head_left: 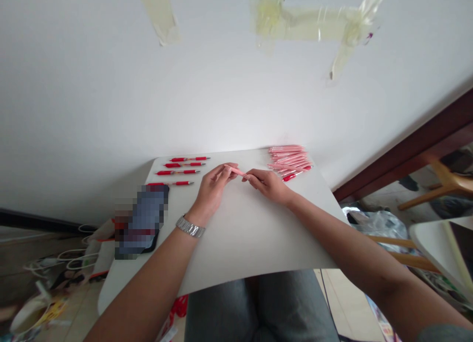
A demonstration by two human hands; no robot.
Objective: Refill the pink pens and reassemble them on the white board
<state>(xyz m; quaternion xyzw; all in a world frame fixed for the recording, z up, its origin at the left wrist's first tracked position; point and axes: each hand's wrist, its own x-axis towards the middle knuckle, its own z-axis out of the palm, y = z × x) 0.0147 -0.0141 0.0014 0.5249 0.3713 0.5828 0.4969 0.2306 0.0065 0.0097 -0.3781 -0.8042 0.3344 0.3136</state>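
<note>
Both hands pinch one pink pen [238,172] above the white counter [240,233]: left hand [214,187] on its near end, right hand [268,184] on the other. Pink pen pile [290,159] lies just beyond the right hand; four red pens [181,171] are lined up left.

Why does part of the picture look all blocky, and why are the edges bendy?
Head view: the phone is pixelated into blocks; the wide lens bends the table edges and stretches both arms; soft daylight, no glare; the pink pen between left hand and right hand stays sharp.
</note>
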